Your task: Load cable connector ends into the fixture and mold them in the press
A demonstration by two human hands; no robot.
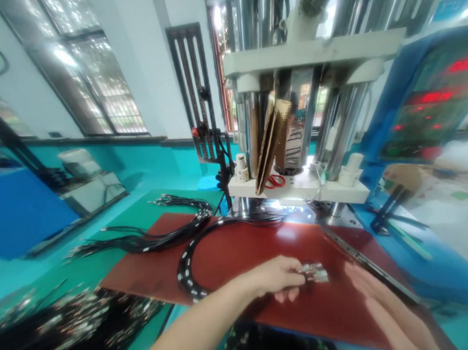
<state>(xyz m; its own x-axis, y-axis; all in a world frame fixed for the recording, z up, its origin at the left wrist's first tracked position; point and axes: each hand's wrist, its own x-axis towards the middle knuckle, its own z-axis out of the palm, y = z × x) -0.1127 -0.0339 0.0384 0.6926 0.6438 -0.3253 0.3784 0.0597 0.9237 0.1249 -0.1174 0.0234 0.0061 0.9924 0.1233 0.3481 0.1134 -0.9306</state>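
Observation:
My left hand point(280, 276) is closed around a small bunch of cable ends with metal tips point(316, 272), above the red-brown board point(239, 254). The tips point right, toward my other hand. Whatever cable lies inside the fist is hidden. At the board's right side, my right hand point(365, 283) is blurred, its fingers stretched out and nothing seen in them. It is close to a long dark metal strip point(362, 259). A loop of black cables point(184, 262) with pale bands curves across the board behind my left forearm.
A white press machine point(298, 189) with steel columns stands behind the board, with folded cardboard point(267, 146) and red-handled scissors point(275, 181) on it. More black cables point(143, 243) lie left. A heap of metal-tipped cables point(76, 322) fills the lower left. A blue control box point(395, 91) stands right.

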